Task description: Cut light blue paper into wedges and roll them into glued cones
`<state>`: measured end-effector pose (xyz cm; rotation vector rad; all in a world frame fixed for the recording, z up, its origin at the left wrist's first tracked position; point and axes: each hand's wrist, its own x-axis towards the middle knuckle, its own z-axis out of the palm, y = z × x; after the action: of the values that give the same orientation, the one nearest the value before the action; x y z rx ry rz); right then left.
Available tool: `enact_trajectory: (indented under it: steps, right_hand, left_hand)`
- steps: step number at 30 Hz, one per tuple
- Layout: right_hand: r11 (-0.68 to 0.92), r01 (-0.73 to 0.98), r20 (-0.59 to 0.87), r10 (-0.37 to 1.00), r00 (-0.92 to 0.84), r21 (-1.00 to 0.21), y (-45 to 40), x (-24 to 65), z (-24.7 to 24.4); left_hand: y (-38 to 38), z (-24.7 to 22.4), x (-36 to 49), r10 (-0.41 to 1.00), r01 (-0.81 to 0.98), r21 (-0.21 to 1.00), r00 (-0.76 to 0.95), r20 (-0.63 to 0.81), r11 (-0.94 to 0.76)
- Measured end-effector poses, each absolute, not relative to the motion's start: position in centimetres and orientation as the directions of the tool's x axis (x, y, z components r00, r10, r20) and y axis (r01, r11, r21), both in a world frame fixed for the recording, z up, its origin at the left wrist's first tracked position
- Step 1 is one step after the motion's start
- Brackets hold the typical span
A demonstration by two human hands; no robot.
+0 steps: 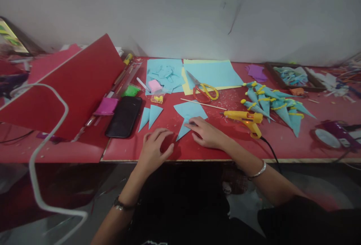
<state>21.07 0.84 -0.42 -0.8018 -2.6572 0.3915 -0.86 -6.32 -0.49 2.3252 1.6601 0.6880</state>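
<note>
While left hand (156,147) curls: loosely spread, empty.
Right hand (208,134): touching pale-blue paper triangle (183,130); can't tell if pinching.
Yellow plastic glue gun (243,116), right: rightward reach could knock it.

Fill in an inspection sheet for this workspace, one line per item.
Surface: red table, small pale scraps scattered on it.
Job's things: cut blue paper; scissors; yellow glue gun; pile of blue cones with yellow trim.
Clutter: black phone and pink packet at left; tray of scraps at back right.
Hands: right hand on the cut blue paper; left hand beside it, nothing seen in it.
Cables: black cable from the glue gun over the front edge.
Surroundings: grey wall behind, dark marks on it.
</note>
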Motion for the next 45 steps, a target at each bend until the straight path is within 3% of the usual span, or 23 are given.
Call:
enact_trajectory:
  steps: [19, 29, 36, 40, 45]
  right_hand:
    - [0.755, 0.539, 0.223, 0.637, -0.738, -0.373, 2.1, 20.5, -1.2]
    - [0.77, 0.569, 0.22, 0.632, -0.744, -0.288, 1.7, 20.3, -1.4]
    - [0.694, 0.677, 0.159, 0.718, -0.678, -0.244, 0.9, 19.9, -1.1]
    - [0.687, 0.69, 0.116, 0.723, -0.681, -0.228, 1.0, 19.8, 0.2]
    - [0.788, 0.59, 0.016, 0.601, -0.799, -0.176, 1.7, 19.1, 1.6]
  left_hand:
    - [-6.4, -0.5, -0.9, 0.935, 0.846, 0.412, 0.256, 0.245, -0.339]
    - [-6.3, -0.7, -1.0, 0.93, 0.845, 0.407, 0.258, 0.261, -0.348]
    - [-6.5, -0.6, -1.0, 0.927, 0.848, 0.398, 0.255, 0.275, -0.351]
    - [-6.5, -0.4, -1.0, 0.925, 0.819, 0.462, 0.202, 0.322, -0.34]
    - [-6.6, 0.0, -1.2, 0.9, 0.698, 0.617, 0.095, 0.425, -0.365]
